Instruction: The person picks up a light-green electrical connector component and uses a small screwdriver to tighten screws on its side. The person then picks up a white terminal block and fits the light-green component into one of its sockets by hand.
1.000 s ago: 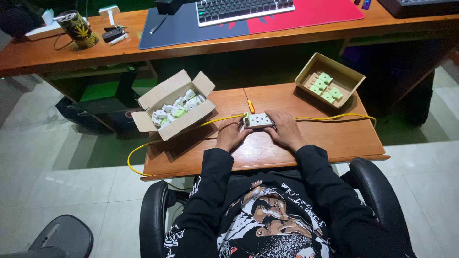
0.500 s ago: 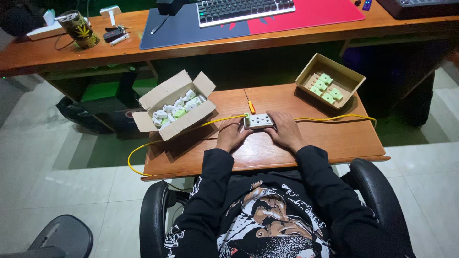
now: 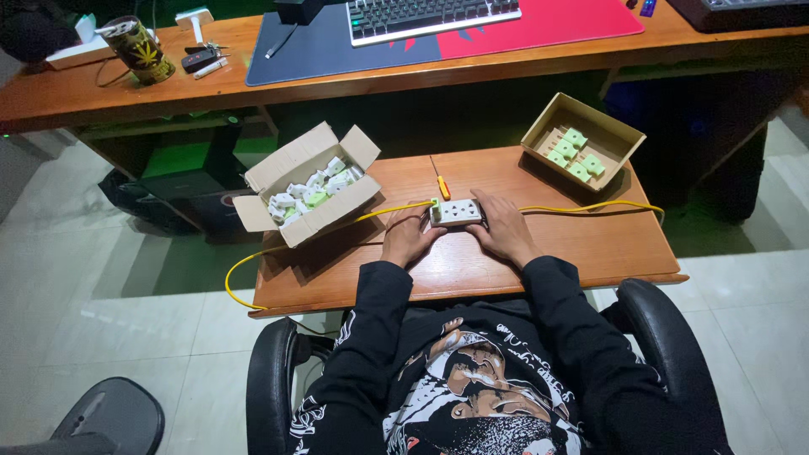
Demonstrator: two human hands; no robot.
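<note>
Both your hands are on the white socket block [image 3: 456, 212] at the middle of the small desk [image 3: 590, 253].

Your left hand [image 3: 408, 238] curls around its left end, your right hand [image 3: 504, 227] closes over its right end, gripping it flat on the wood. A yellow cable [image 3: 581, 207] runs out both sides. An orange screwdriver [image 3: 442, 184] lies just behind, open cardboard boxes [image 3: 305, 184] sit at either corner.
</note>
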